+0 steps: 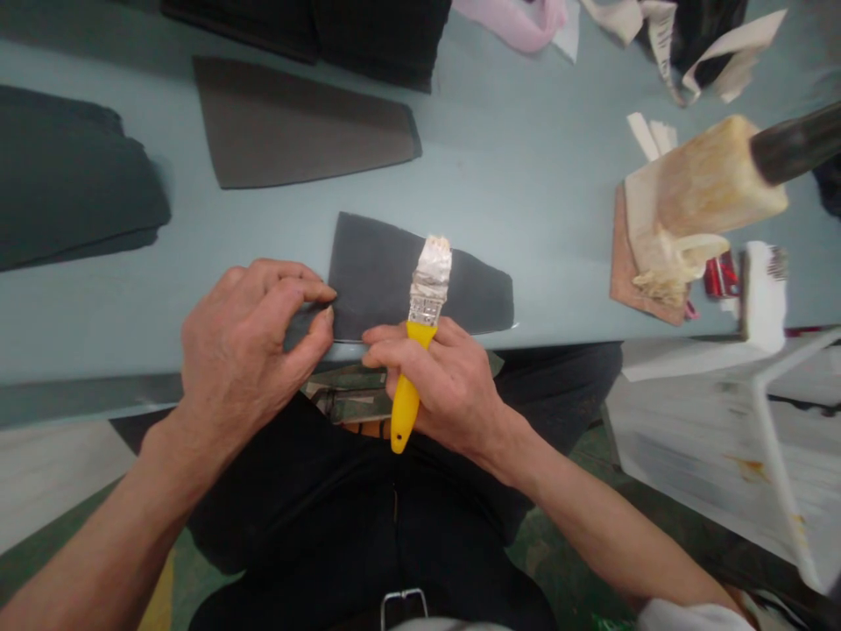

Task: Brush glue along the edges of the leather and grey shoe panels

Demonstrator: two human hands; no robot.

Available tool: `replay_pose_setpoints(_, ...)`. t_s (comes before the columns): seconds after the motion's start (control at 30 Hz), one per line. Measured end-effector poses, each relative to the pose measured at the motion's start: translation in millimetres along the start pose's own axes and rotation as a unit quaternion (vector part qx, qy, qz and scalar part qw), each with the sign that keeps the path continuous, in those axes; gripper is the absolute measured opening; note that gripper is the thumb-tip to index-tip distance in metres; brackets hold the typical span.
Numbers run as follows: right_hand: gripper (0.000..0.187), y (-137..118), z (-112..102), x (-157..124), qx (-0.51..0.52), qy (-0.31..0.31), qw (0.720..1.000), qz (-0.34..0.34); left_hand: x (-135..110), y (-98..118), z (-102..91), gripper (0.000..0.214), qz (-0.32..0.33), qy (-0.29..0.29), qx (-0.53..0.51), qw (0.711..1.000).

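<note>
Dark grey panel [378, 273] lay flat at the near edge of the table [539, 193], long axis running left to right, roughly along that edge; wide end left, tapered end right. Key relation: it sat just beyond both hands, and crosswise to the brush [424, 337], which pointed away from the person, toward the table's far side. Right hand [456, 377] was clamped on the yellow brush handle, thumb and forefinger also out at the panel's near edge. White-coated bristles overlapped the panel in view; contact couldn't be told. Left hand [240, 337] was at the wide end, thumb and forefinger tips close together by the panel's left edge; pinched or only resting, couldn't tell. Left hand nearer the wide end, right hand nearer the taper. Farther out: a brownish panel [306, 127] beyond, its taper also to the right; dark green stack [72, 180] toward the table's left; black stack [378, 39] farther back; pale crusted block [713, 184] well apart, toward the table's right, a dark rod at its end.
</note>
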State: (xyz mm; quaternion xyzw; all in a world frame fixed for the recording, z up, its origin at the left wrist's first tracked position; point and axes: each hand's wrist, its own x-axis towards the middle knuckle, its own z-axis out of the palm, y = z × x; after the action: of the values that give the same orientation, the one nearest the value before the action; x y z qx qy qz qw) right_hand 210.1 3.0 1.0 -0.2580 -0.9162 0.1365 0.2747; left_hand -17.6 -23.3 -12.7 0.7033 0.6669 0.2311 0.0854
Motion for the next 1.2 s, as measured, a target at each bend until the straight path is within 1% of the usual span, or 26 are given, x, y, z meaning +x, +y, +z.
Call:
replay_pose_setpoints(0.1, 0.027, 3, 6, 6, -0.024, 0.001, 0.999, 0.024, -1, -4, 2.1, 0.020, 0.043, 0.025, 0.014, 0.999)
replay_pose_setpoints(0.17, 0.024, 1, 12, 8, -0.039, -0.005, 0.999, 0.016, -2, -8, 3.1, 0.018, 0.069, 0.042, 0.018, 0.997)
replay_pose_setpoints(0.23, 0.019, -5, 16, 8, -0.053, -0.013, 0.999, -0.002, -3, -10, 3.6, 0.016, 0.078, 0.056, 0.015, 0.995)
replay_pose_setpoints(0.33, 0.020, -13, 15, 2, -0.068, -0.027, 0.997, -0.015, -3, -10, 3.3, 0.015, 0.068, 0.059, 0.006, 0.996)
replay_pose_setpoints(0.43, 0.020, -11, 5, -5, -0.048, -0.027, 0.998, -0.013, -2, -7, 1.5, 0.018, 0.057, 0.047, -0.003, 0.997)
replay_pose_setpoints(0.5, 0.021, -1, -3, -10, -0.029, -0.003, 1.000, 0.005, -1, -4, 0.4, 0.018, 0.050, 0.044, -0.008, 0.998)
replay_pose_setpoints(0.6, 0.026, 22, -13, -17, -0.024, 0.048, 0.997, 0.060, 0, -3, 0.0, 0.017, 0.046, 0.041, -0.008, 0.998)
replay_pose_setpoints(0.67, 0.025, 33, -15, -21, -0.032, 0.059, 0.994, 0.081, 0, -3, 0.4, 0.018, 0.050, 0.044, -0.010, 0.998)
replay_pose_setpoints(0.73, 0.025, 37, -14, -25, -0.042, 0.050, 0.995, 0.080, 0, -3, 0.9, 0.020, 0.053, 0.047, -0.012, 0.997)
replay_pose_setpoints(0.8, 0.025, 34, -13, -28, -0.050, 0.037, 0.995, 0.073, 0, -4, 1.4, 0.020, 0.055, 0.046, -0.009, 0.997)
replay_pose_setpoints(0.9, 0.027, 22, -14, -31, -0.058, 0.021, 0.997, 0.049, 0, -6, 2.0, 0.020, 0.055, 0.046, -0.001, 0.997)
replay_pose_setpoints(1.03, 0.024, 14, -19, -31, -0.060, 0.022, 0.998, 0.001, -1, -7, 2.5, 0.020, 0.065, 0.046, 0.002, 0.997)
replay_pose_setpoints(1.1, 0.023, 16, -20, -28, -0.054, 0.027, 0.998, 0.005, 0, -7, 2.5, 0.020, 0.069, 0.050, 0.002, 0.996)
replay_pose_setpoints(1.2, 0.025, 22, -17, -24, -0.050, 0.034, 0.998, 0.035, 0, -7, 2.5, 0.020, 0.064, 0.050, 0.008, 0.997)
